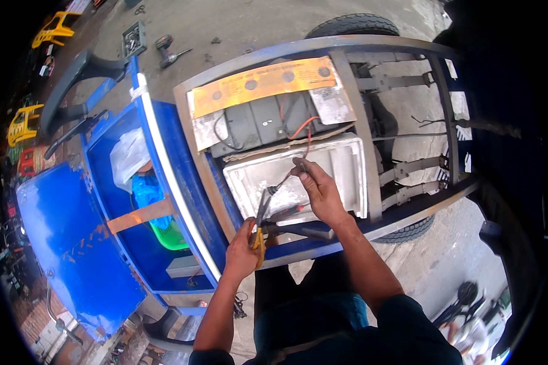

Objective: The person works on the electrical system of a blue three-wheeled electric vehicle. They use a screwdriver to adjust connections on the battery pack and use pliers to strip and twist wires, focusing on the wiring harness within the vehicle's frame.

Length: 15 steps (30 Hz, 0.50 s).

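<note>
My left hand (240,250) is closed round the yellow handles of a pair of pliers (260,246), whose dark jaws point up and away. The jaw tips meet the lower end of a short dark cable (282,181). My right hand (324,193) pinches that cable's upper end between thumb and fingers. Both hands are over a dirty white tray (341,159) set in a metal frame. A tool with a red and black handle (289,213) lies in the tray, partly hidden. Beyond it sit dark grey batteries (265,121), with a red wire (307,131) running from them.
An orange panel (268,82) covers the far part of the batteries. The rusty frame (364,131) surrounds them, with tyres (353,25) beyond. A blue box body (164,176) stands left. A cordless drill (166,52) and a grey parts bin (134,40) rest on the floor.
</note>
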Available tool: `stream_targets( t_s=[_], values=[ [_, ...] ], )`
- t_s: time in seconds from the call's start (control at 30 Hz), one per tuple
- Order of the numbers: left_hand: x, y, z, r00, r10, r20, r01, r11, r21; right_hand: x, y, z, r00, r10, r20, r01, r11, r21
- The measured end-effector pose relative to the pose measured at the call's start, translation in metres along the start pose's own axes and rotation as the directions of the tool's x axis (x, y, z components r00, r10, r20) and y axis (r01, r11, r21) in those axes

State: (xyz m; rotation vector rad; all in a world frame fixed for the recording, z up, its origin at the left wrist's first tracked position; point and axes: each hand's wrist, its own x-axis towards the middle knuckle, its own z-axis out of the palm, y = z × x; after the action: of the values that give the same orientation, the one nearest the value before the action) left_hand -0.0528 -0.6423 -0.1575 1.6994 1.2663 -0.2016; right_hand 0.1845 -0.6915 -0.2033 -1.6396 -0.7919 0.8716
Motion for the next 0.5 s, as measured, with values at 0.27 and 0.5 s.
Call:
stream_targets(
  t_s=[0.27, 0.5],
  values=[
    [0.028, 0.009, -0.009, 1.0, -0.003, 0.025, 0.005, 0.996, -0.094, 0.016, -0.014, 0.036, 0.986, -0.06, 0.154, 0.074, 0.994, -0.081],
    [0.037, 0.004, -0.007, 1.0, 0.027, 0.015, -0.026, 0.995, -0.101, 0.019, -0.016, 0.042, 0.972, -0.067, 0.226, 0.109, 0.978, -0.177]
  ],
)
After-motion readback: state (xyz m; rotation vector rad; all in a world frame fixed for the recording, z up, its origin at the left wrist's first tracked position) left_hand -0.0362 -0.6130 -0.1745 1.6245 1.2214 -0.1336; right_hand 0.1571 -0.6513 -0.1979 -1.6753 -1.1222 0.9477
